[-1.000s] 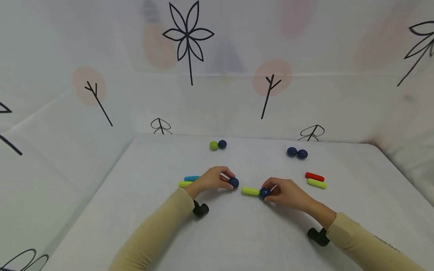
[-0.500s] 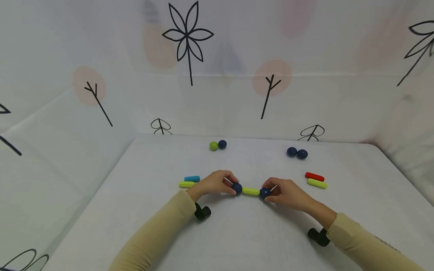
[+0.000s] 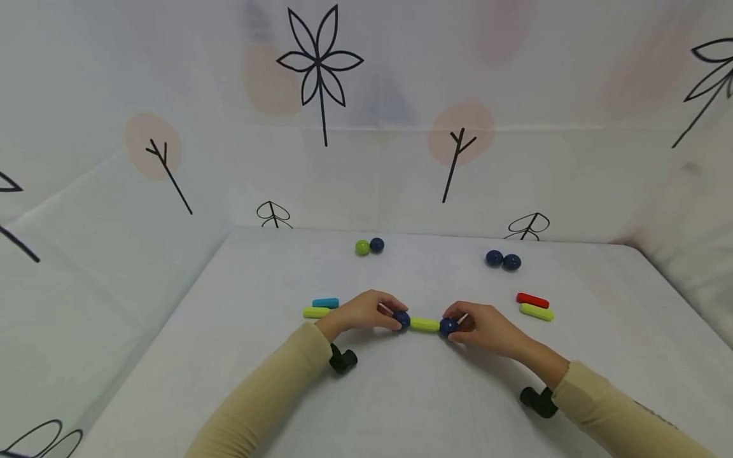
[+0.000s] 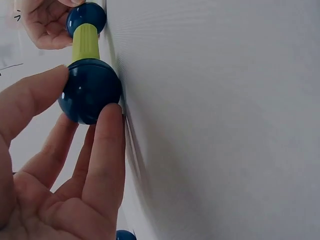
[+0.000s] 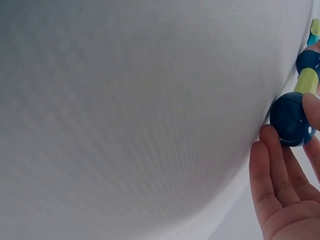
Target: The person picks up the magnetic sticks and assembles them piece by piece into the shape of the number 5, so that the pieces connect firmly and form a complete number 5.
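Observation:
Between the two hands a yellow-green rod (image 3: 425, 325) lies on the white table, a dark blue ball touching each of its ends. My left hand (image 3: 366, 311) pinches the left blue ball (image 4: 90, 92) between thumb and fingertips. The right blue ball (image 3: 448, 327) is pinched by my right hand (image 3: 487, 328). In the right wrist view, the fingers (image 5: 272, 165) of that hand lie against the ball, with the rod running away from it toward the other ball (image 5: 308, 61). The rod's ends are hidden where they meet the balls.
Blue (image 3: 325, 303) and yellow-green (image 3: 317, 312) rods lie left of the left hand. To the right are a red rod (image 3: 532, 300) and another yellow-green rod (image 3: 536, 312). Farther back sit a green ball (image 3: 363, 247) beside a blue ball (image 3: 376, 245), and a pair of blue balls (image 3: 503, 260).
My left hand has moved slightly right and toward me, bringing its blue ball from apart to touching the rod's left end. My right hand has held its ball in place.

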`<act>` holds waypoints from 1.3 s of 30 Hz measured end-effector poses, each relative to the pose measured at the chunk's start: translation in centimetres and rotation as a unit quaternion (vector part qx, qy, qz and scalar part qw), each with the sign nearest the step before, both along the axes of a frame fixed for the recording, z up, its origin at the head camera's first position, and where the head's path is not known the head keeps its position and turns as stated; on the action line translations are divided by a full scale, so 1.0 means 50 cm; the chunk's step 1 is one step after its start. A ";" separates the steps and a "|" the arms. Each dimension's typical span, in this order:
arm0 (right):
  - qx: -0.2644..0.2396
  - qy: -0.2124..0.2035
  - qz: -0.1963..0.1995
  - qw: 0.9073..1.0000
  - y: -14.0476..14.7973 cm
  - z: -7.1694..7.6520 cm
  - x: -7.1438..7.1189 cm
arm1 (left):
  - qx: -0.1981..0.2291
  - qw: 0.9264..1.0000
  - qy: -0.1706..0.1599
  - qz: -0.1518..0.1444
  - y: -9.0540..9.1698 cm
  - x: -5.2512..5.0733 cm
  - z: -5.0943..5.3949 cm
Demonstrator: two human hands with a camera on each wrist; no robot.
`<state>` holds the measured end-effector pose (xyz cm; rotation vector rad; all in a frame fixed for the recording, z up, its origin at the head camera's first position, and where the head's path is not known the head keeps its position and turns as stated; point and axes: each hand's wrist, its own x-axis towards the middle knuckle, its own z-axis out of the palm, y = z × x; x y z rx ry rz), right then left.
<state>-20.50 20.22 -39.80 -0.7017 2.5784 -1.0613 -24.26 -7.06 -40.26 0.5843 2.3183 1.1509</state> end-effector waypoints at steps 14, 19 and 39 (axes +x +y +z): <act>0.006 0.021 0.003 1.000 0.005 -0.001 -0.001 | -0.004 1.000 -0.007 0.016 0.003 -0.002 -0.005; 0.005 0.024 0.002 1.000 0.008 -0.001 -0.002 | -0.004 1.000 -0.007 0.013 0.003 -0.003 -0.003; 0.011 0.030 -0.021 0.999 0.017 0.012 0.005 | 0.003 1.000 -0.014 0.015 0.004 -0.004 -0.011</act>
